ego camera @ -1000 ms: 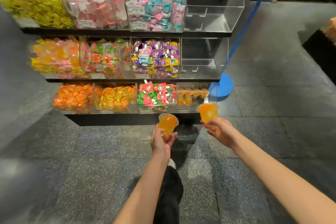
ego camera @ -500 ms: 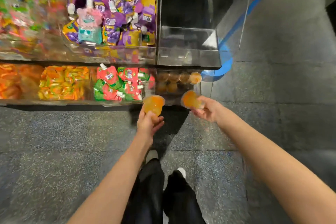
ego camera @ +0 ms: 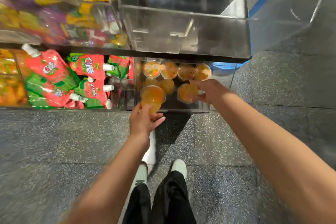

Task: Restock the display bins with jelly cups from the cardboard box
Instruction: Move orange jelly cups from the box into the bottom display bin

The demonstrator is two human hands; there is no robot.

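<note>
My left hand (ego camera: 143,122) grips an orange jelly cup (ego camera: 152,97) from below, held at the front edge of the bottom right clear bin (ego camera: 221,76). Over that bin's front right part, my right hand (ego camera: 211,91) holds a second orange jelly cup (ego camera: 187,92). Several orange jelly cups (ego camera: 169,70) lie in rows at the back of the same bin. The cardboard box is out of view.
An empty clear bin (ego camera: 181,29) sits on the shelf directly above. To the left, a bin holds red and green drink pouches (ego camera: 72,80). Orange sweets (ego camera: 9,87) fill the far left bin. Speckled grey floor (ego camera: 54,142) lies under my feet (ego camera: 179,166).
I have stepped closer and bent toward the bottom shelf. Both hands moved forward with their cups; the right one now reaches into the bin, the left one is at its front edge.
</note>
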